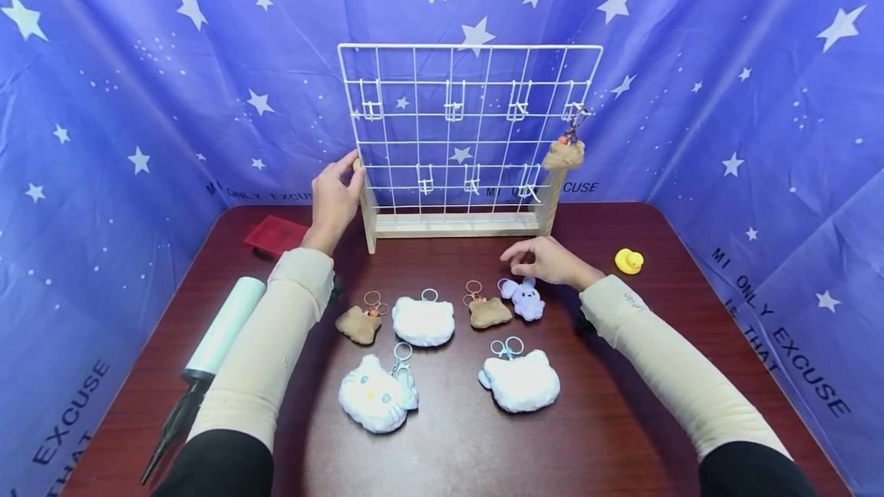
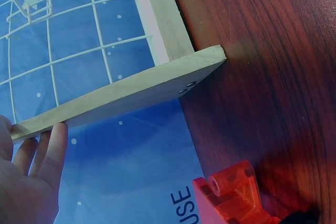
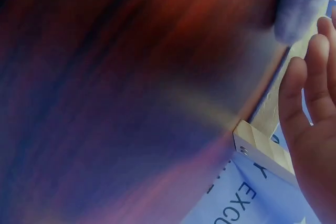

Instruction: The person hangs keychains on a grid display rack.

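Observation:
My left hand [image 1: 334, 196] holds the wooden side post [image 2: 126, 88] of a white wire grid rack [image 1: 435, 142], thumb on one side and fingers on the other. Loosely bent and holding nothing, my right hand [image 1: 549, 261] hovers by the rack's right foot. Just below it lies a small purple plush keychain [image 1: 528, 304], whose furry part also shows at the top right of the right wrist view. A brown plush keychain [image 1: 565, 153] hangs from a hook at the rack's upper right. Other hooks [image 1: 453, 106] on the grid hold nothing.
Brown plush keychains [image 1: 490, 314] and white cat-shaped ones, one face up [image 1: 376, 397], lie before the rack. A mint-green hand pump [image 1: 224, 328] and a red plastic piece [image 1: 276, 235] are at left. A yellow rubber duck [image 1: 629, 261] sits at right. Starry blue curtains enclose the table.

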The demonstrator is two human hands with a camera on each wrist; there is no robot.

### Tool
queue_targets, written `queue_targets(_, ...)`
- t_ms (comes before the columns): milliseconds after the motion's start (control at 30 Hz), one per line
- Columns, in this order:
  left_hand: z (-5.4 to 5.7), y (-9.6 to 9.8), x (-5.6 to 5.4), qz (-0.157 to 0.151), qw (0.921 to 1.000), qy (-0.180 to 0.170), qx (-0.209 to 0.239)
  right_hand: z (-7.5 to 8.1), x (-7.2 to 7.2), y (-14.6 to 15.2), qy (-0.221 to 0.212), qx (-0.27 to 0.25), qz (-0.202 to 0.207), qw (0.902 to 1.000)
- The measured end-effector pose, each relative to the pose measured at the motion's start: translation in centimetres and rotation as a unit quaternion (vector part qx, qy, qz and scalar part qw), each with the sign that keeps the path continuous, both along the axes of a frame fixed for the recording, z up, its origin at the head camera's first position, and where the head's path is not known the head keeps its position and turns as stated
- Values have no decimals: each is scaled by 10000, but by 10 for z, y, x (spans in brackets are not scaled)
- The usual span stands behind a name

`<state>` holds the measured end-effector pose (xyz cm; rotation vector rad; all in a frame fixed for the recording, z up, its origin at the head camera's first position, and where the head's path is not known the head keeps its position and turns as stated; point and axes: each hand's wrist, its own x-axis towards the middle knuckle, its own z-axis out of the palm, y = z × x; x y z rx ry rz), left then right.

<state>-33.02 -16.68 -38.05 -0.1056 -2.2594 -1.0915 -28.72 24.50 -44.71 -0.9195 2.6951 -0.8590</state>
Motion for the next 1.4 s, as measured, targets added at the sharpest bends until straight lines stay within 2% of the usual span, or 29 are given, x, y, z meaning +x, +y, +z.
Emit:
queue_targets(333, 1, 0, -1, -17, 10000, 14, 19, -3, 1, 1, -596, 278, 218, 9976)
queue_targets(533, 1, -1, 0, 0, 10000, 39, 34, -2, 1, -1, -742, 361, 334, 9960)
queue_targets(733, 2, 0, 2, 14, 10000, 80, 31, 0, 1, -5, -925, 529, 623, 9924)
queue_targets(1100, 1, 1, 1, 42, 10000, 67, 14, 2, -1, -5, -717, 886, 997, 9885)
queue_targets(1400, 2, 1, 2, 2, 10000, 51, 23, -1, -3, -6, -790, 877, 765, 9901)
